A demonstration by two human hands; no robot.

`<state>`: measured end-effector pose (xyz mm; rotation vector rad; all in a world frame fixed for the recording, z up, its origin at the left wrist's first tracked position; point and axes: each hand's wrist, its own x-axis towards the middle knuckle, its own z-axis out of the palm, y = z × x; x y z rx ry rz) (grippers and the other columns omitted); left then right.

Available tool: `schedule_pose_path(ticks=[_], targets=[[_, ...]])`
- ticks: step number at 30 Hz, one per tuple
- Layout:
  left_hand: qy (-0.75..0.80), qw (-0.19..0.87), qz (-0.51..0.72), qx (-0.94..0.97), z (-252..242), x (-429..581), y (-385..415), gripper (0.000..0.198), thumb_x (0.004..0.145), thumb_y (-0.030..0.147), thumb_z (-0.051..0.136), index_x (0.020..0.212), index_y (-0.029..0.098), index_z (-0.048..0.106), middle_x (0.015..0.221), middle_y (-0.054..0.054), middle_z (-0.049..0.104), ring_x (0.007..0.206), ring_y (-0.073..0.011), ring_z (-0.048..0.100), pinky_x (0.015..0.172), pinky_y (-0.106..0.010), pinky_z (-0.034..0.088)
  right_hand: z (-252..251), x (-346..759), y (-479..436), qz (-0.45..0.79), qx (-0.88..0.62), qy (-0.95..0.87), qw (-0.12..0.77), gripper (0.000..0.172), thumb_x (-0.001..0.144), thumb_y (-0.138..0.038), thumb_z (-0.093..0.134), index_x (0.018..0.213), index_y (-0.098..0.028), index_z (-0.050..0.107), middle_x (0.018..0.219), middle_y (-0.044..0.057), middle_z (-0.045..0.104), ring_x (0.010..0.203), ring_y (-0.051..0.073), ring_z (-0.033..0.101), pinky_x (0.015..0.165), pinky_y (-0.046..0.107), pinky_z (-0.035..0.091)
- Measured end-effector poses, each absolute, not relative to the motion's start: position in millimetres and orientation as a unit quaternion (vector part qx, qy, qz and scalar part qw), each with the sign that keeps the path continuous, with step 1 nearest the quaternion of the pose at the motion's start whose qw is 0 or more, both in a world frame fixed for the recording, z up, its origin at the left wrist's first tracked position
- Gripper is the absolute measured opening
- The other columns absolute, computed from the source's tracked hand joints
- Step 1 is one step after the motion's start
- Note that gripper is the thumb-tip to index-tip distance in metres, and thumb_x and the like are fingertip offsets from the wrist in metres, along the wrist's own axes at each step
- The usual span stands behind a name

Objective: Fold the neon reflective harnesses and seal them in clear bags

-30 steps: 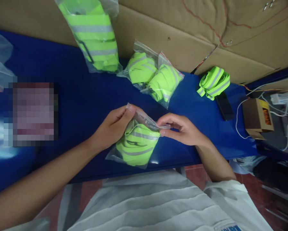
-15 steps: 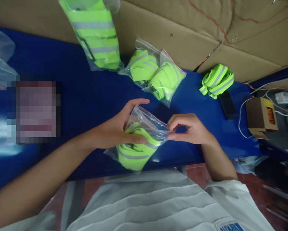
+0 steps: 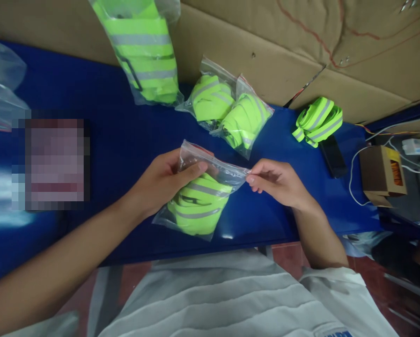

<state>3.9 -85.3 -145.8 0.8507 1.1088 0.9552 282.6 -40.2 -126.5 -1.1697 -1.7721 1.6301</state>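
One clear zip-top plastic bag (image 3: 201, 192) of neon-green reflective strap (image 3: 195, 213), filled; left hand (image 3: 160, 180) pinches its mouth, right hand (image 3: 278, 182) its corner; seal apparently unfinished; loose green strap bundle (image 3: 318, 121) unbagged.

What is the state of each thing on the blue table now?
held bag, holds a green band, top edge pinched by both hands.
left hand, gripping the bag's top.
right hand, pinching the top's right corner.
loose band, folded, unbagged.
small box, open on one side.

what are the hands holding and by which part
Both hold the clear zip bag: the left hand grips the left end of its top edge, the right hand pinches the top right corner.
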Motion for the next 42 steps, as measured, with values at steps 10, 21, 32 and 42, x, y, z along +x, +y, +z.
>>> schedule_pose_path(ticks=[10, 21, 32, 42], targets=[[0.476, 0.637, 0.467, 0.385, -146, 2, -88, 0.025, 0.090, 0.035, 0.088, 0.112, 0.025, 0.080, 0.098, 0.005, 0.081, 0.087, -0.0127, 0.070, 0.077, -0.019, 0.056, -134, 272, -47, 0.598, -0.416, -0.624, 0.283, 0.035, 0.090, -0.047, 0.084, 0.095, -0.016, 0.069, 0.080, 0.001, 0.066, 0.066, 0.008, 0.059, 0.056, 0.019, 0.051], [0.477, 0.648, 0.459, 0.377, -147, 8, -94, 0.029, 0.096, 0.043, 0.081, 0.117, 0.023, 0.079, 0.103, 0.003, 0.081, 0.086, -0.0146, 0.068, 0.074, -0.022, 0.055, -139, 260, -50, 0.562, -0.435, -0.612, 0.346, 0.046, 0.087, -0.057, 0.084, 0.082, -0.017, 0.061, 0.062, -0.004, 0.056, 0.052, 0.006, 0.046, 0.051, 0.020, 0.038], [0.505, 0.609, 0.460, 0.403, -150, 17, -97, 0.039, 0.096, 0.055, 0.077, 0.114, 0.021, 0.079, 0.101, -0.004, 0.080, 0.093, -0.0212, 0.074, 0.076, -0.026, 0.059, -141, 255, -53, 0.542, -0.432, -0.630, 0.351, 0.041, 0.093, -0.053, 0.077, 0.084, -0.017, 0.060, 0.066, -0.003, 0.056, 0.054, 0.006, 0.046, 0.051, 0.020, 0.036], [0.506, 0.608, 0.437, 0.428, -149, 23, -100, 0.045, 0.095, 0.059, 0.076, 0.116, 0.019, 0.077, 0.107, -0.006, 0.081, 0.092, -0.0211, 0.074, 0.079, -0.026, 0.059, -145, 254, -54, 0.525, -0.432, -0.651, 0.336, 0.023, 0.091, -0.039, 0.076, 0.086, -0.017, 0.067, 0.074, 0.000, 0.063, 0.064, 0.009, 0.052, 0.058, 0.021, 0.042]])
